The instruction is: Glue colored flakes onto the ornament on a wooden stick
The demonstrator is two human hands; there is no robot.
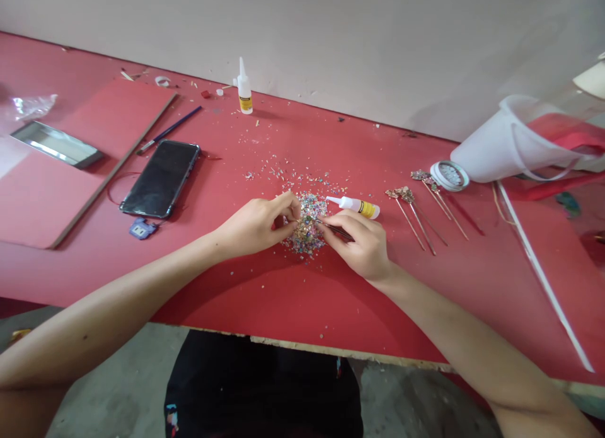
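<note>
My left hand is closed in a pinch over a heap of small glittering, many-coloured chips. What lies between its fingertips is too small to make out, though something gold-toned shows right beside them. From the other side my right hand grips dark, slim tweezers, their tip pointing left toward the left fingertips. Just behind the right hand a white glue bottle with a yellow label lies on its side. To the right lie several metal hairpins with ornamented heads.
A second glue bottle stands upright near the wall. On the left are a phone, a paintbrush, a board and a shallow box. A whitish bucket and a small round container sit right on the red table.
</note>
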